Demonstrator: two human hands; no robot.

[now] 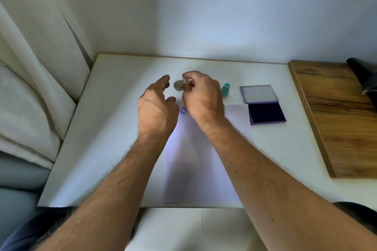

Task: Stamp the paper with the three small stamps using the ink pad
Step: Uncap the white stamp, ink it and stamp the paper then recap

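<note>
A white sheet of paper (195, 161) lies on the white table (114, 128), with one blue round stamp mark (183, 111) near its top left corner. My right hand (201, 98) holds a small pale stamp (180, 85) above the paper's far edge, tilted sideways. My left hand (157, 105) hovers just left of it, fingers apart and holding nothing. A teal stamp (226, 89) stands upright right of my right hand. The ink pad (267, 113) lies open further right, lid (258, 94) folded back. A third stamp is not visible.
A wooden board (336, 120) lies along the table's right side, with a dark object (365, 75) at its far end. White fabric (30, 91) hangs along the left. The wall (224, 16) closes the table's far edge.
</note>
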